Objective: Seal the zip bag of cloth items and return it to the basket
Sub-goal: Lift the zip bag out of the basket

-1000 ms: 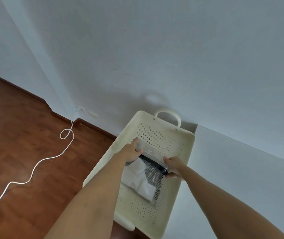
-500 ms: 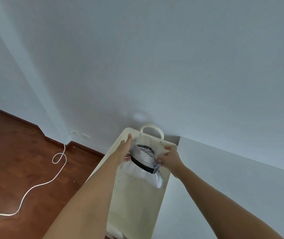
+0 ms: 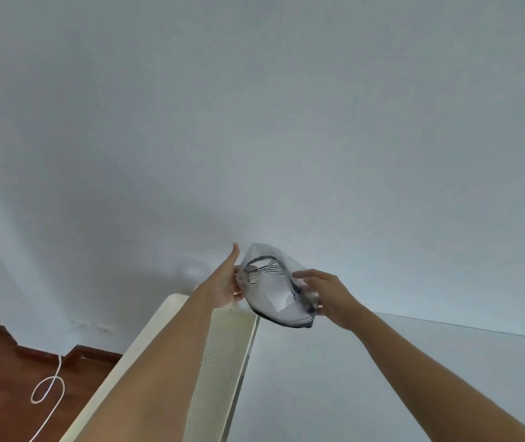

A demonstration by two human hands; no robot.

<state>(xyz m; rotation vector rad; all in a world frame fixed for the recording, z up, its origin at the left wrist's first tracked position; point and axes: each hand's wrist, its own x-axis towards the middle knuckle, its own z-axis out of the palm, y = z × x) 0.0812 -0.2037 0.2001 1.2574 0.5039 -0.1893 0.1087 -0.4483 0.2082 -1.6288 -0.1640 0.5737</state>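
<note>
Zip bag [image 3: 274,288] of striped and white cloth held up against wall, left hand [image 3: 227,290] gripping at 9 o'clock, right hand [image 3: 326,298] at 3; cream basket [image 3: 219,362] toward 6.

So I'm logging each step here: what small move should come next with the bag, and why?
Probably pinch the zip strip shut. The zip bag is held up above the basket, gripped at one side by the left hand and at the other by the right hand, and its mouth gapes, showing striped cloth.
</note>
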